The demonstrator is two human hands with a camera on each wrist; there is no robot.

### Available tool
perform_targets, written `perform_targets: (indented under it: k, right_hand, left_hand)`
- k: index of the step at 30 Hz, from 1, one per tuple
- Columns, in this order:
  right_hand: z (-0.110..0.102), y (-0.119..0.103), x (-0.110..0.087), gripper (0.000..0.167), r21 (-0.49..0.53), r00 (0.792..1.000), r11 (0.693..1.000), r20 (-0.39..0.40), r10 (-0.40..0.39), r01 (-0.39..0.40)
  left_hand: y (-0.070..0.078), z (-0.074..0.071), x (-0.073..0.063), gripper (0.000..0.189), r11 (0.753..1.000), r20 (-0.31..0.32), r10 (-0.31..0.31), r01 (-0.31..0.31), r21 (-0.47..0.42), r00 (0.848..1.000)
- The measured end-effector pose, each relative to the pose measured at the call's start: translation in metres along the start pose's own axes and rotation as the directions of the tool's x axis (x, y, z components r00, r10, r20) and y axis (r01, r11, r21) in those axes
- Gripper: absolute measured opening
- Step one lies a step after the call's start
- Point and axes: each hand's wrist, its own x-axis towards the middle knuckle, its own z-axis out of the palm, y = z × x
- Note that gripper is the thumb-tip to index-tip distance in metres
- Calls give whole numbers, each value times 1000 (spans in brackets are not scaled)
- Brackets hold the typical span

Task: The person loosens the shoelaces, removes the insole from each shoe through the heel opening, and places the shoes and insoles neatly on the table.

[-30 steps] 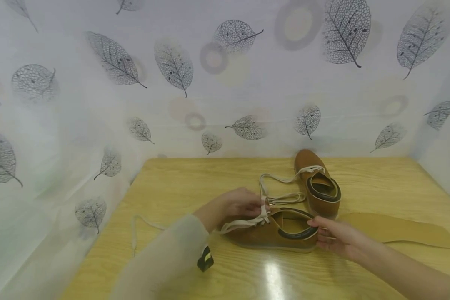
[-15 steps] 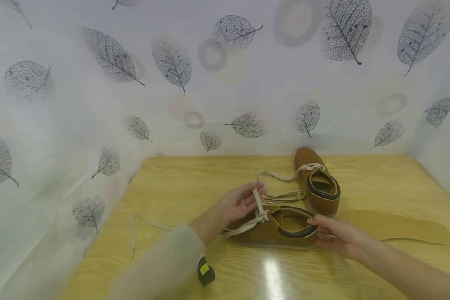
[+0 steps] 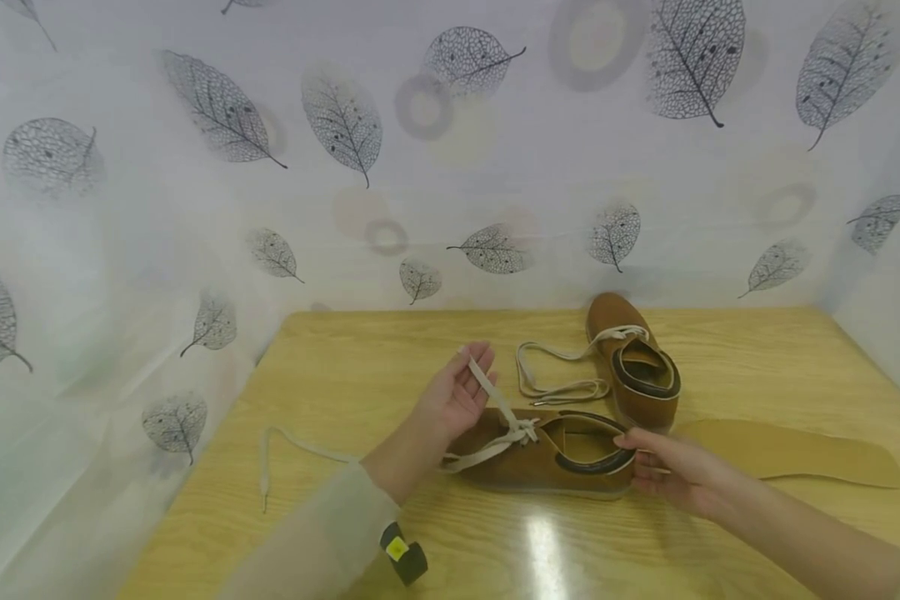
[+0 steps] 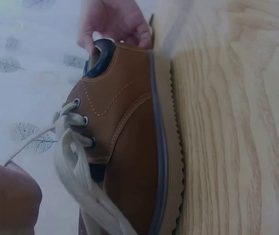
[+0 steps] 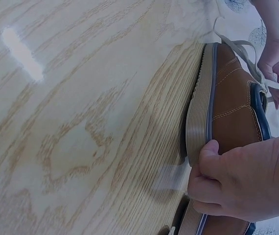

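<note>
A brown lace-up shoe (image 3: 547, 477) lies on the wooden table, toe to the left. My left hand (image 3: 453, 396), palm partly turned up, pinches a flat cream shoelace (image 3: 492, 390) at the thumb. That lace runs taut and slanting from the knot (image 3: 523, 431) over the eyelets. At the heel, my right hand (image 3: 678, 475) holds the shoe's back, thumb at the padded collar in the head view. The left wrist view shows the eyelets (image 4: 85, 121) and loose lace hanging over the toe. The shoe hides part of the right fingers.
A second brown shoe (image 3: 642, 408) stands behind, its long lace (image 3: 570, 393) looped on the table. To the right lies a tan insole (image 3: 802, 454). Another lace end (image 3: 265, 479) trails out left on the table (image 3: 330, 367). Leaf-printed sheeting (image 3: 495, 175) encloses the back and sides.
My left hand has moved left and up from the knot, drawing the shoelace out into a straight line. The right hand stays on the heel, and the shoe has hardly moved.
</note>
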Motion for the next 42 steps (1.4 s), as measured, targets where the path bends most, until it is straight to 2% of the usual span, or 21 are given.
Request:
perform_targets:
  k: [8,18,22,29,31,35,39,42]
  right_hand:
    - [-1,0,1,6,9,1000,1000,8,2,-2]
    - [-1,0,2,5,12,1000,1000,13,-3,3]
    - [0,0,1,6,12,1000,1000,14,-1,1]
    - [0,-2,0,5,21,1000,1000,15,-3,3]
    - [-1,-2,1,4,19,1000,1000,19,-5,5]
    - [-2,-1,0,12,10,999,1000,31,-7,7]
    - [-2,-1,0,14,-8,999,1000,35,-5,5]
    - [-2,0,1,14,-11,999,1000,38,-6,6]
  left_hand:
    - [25,-11,-3,23,988,-50,20,-27,-149,999]
    - [66,-45,-9,18,948,-111,18,-52,-315,994]
    - [85,-58,-14,22,912,-146,9,-68,-404,989]
    - [117,-85,-16,36,814,-157,48,-130,-566,986]
    - [124,-92,-17,37,794,-165,56,-144,-591,985]
    - [138,-105,-22,36,773,-187,59,-163,-613,981]
    - [156,-119,-27,29,765,-194,43,-157,-625,980]
    - [171,-130,-30,29,769,-196,38,-154,-621,980]
